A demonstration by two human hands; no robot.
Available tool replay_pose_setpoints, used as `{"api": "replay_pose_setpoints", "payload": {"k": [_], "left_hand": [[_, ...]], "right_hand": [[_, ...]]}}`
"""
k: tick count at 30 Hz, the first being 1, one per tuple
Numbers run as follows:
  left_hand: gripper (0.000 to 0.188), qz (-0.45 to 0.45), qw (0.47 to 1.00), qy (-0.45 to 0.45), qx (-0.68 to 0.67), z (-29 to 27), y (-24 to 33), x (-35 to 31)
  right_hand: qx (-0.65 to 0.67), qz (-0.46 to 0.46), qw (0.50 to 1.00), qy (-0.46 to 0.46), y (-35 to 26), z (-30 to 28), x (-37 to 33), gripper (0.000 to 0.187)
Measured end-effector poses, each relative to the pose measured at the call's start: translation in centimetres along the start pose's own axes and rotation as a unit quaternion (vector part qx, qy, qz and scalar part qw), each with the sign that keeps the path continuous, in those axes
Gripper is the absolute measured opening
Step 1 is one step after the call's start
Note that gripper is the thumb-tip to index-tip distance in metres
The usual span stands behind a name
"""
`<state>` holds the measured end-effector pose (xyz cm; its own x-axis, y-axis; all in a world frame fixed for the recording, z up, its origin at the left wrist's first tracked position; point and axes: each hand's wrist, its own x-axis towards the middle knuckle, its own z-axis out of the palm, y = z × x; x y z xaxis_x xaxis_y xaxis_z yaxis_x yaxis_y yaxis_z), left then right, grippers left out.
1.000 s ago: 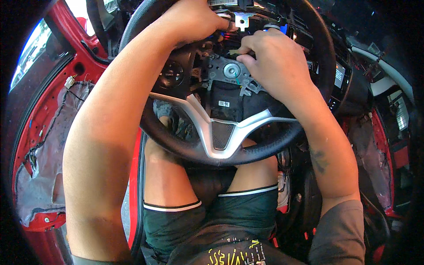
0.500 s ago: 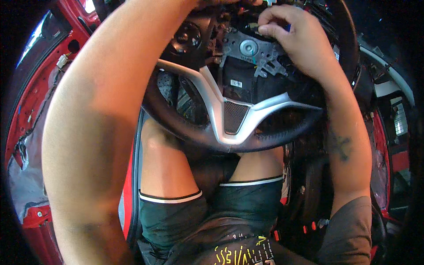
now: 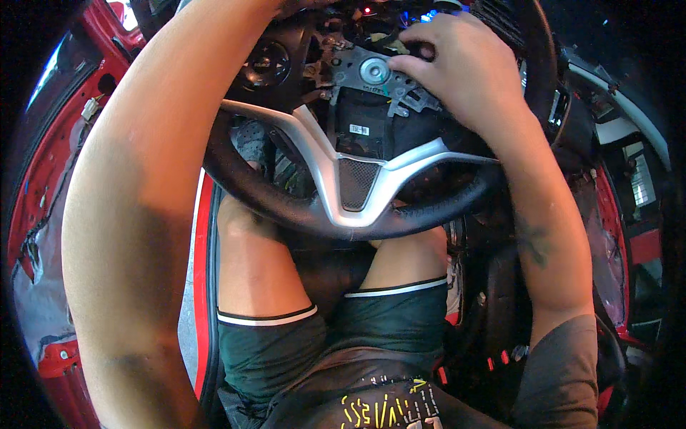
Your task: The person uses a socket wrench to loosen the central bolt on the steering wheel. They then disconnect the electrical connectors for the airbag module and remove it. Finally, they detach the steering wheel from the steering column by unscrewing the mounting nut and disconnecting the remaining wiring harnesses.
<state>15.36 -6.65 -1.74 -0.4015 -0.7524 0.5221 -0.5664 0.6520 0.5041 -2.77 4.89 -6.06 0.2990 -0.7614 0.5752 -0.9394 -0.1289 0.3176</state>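
Note:
Beyond the lower rim of the black steering wheel [image 3: 350,227], with its silver spoke trim, the centre lies exposed. A grey metal plate [image 3: 350,63] with a round central nut [image 3: 374,70] sits there. Over the plate's right side is my right hand [image 3: 464,64], its fingers curled and its thumb reaching toward the nut. A small yellowish piece [image 3: 397,47], perhaps a connector, shows between thumb and forefinger; how firmly it is gripped cannot be made out. My left hand [image 3: 304,6] is largely cut off by the top edge, its fingers hidden, above the wheel's upper left.
A round black dial-like part [image 3: 266,64] is left of the plate. Blue and red lights [image 3: 421,17] glow behind my right hand. Red door-opening metal [image 3: 204,286] runs along my left side. Black seat parts with red buckles [image 3: 504,356] are on my right.
The wheel and plate appear shifted slightly left and up in view. My right thumb has come nearer the central nut, and its gap from the forefinger looks wider. My left hand shows less.

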Motion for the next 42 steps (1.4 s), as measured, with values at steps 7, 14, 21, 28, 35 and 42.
{"api": "replay_pose_setpoints", "payload": {"k": [7, 14, 21, 28, 35, 42], "left_hand": [[0.062, -0.004, 1.0, -0.005, 0.011, -0.4, 0.1, -0.1], [0.06, 0.008, 1.0, 0.011, -0.007, 0.1, 0.5, -0.4], [0.061, 0.005, 1.0, -0.026, -0.01, -0.5, 0.5, -0.5], [0.06, -0.021, 1.0, 0.003, 0.005, 0.3, 0.3, 0.0], [0.068, -0.008, 1.0, 0.012, -0.016, 0.7, -0.3, 0.7], [0.071, 0.001, 0.997, 0.071, 0.006, 1.3, -1.3, 0.0]], "right_hand": [[0.192, 0.11, 0.973, -0.069, 0.4, -0.4, 2.2, 0.014], [0.225, 0.1, 0.967, -0.069, 1.9, 0.3, 2.7, 0.017], [0.248, 0.079, 0.964, -0.052, 2.3, 0.6, 2.7, 0.017], [0.349, 0.108, 0.924, -0.116, 6.5, 1.1, 1.2, 0.024], [0.293, -0.008, 0.954, 0.059, 3.1, 0.4, 0.8, 0.025], [0.069, -0.073, 0.994, 0.035, 1.3, 0.8, 0.8, 0.021]]}}
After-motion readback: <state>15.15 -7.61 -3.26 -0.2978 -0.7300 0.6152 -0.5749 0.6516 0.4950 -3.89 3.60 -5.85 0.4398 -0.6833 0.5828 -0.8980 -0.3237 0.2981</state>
